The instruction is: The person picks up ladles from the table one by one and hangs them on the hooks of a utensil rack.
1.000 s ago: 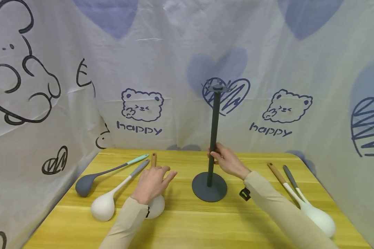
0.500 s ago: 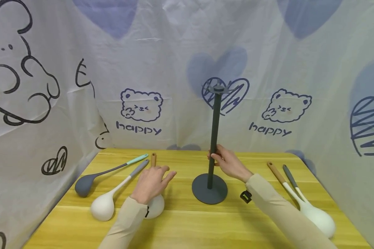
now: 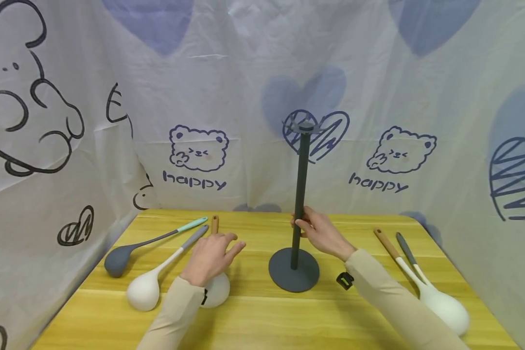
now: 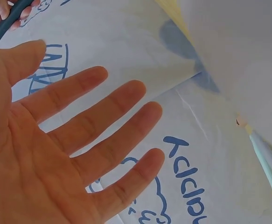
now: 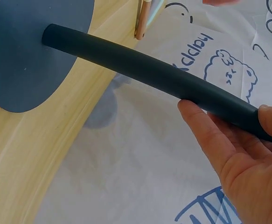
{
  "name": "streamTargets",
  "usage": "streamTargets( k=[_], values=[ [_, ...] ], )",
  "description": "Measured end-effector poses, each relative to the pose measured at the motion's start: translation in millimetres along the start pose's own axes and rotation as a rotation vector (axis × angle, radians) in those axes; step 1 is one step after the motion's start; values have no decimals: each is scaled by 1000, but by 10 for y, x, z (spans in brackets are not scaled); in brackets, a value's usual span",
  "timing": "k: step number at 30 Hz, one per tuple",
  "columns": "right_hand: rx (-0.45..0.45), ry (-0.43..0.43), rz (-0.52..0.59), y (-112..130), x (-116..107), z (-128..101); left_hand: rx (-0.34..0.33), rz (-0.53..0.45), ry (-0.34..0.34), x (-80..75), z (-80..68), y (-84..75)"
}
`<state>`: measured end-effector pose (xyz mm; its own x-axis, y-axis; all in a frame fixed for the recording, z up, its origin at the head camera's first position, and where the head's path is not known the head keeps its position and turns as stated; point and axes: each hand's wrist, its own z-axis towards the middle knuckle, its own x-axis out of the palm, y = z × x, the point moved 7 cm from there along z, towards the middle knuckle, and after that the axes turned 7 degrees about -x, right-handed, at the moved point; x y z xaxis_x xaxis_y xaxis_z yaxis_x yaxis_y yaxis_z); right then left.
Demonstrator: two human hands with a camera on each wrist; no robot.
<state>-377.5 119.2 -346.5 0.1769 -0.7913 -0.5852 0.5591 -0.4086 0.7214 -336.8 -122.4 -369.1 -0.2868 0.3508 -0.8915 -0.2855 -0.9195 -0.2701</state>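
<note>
A dark grey utensil stand (image 3: pixel 302 175) with a round base and a ring of hooks on top stands right of the middle of the table. My right hand (image 3: pixel 325 236) holds its pole on the lower half; in the right wrist view the thumb and fingers (image 5: pixel 194 116) lie on either side of the pole. My left hand (image 3: pixel 207 257) hovers with spread, nearly straight fingers over a white ladle (image 3: pixel 218 291) with a wooden handle, partly hiding it. The left wrist view shows the bare palm (image 4: pixel 47 163), holding nothing.
Left of that ladle lie another white ladle (image 3: pixel 143 293) with a grey handle and a dark ladle (image 3: pixel 118 261) with a mint handle end. Two more white ladles, one with a wooden handle (image 3: pixel 387 242), lie at the right. A printed white cloth (image 3: pixel 249 63) hangs behind the table.
The stand has slid slightly toward me, with my right hand still holding its pole and moving along with it. My left hand has hardly moved.
</note>
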Motion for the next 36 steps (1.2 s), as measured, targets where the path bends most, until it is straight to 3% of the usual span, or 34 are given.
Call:
streamTargets(
  k=[5,13,21,27,36],
  values=[
    [-15,-8,10,-3,-4,-24,-22,-16,44,-3,2,45],
    [-19,-32,-91,-58,-62,-68,-150,13,154,-25,20,277],
    [-3,-92,-100,-194,-189,-175,-243,-31,285,40,48,380],
    [27,-196,-129,-323,-320,-259,-230,-2,322,62,75,439],
    [122,-208,-211,-587,-361,-448,-294,58,358,154,44,605]
  ],
)
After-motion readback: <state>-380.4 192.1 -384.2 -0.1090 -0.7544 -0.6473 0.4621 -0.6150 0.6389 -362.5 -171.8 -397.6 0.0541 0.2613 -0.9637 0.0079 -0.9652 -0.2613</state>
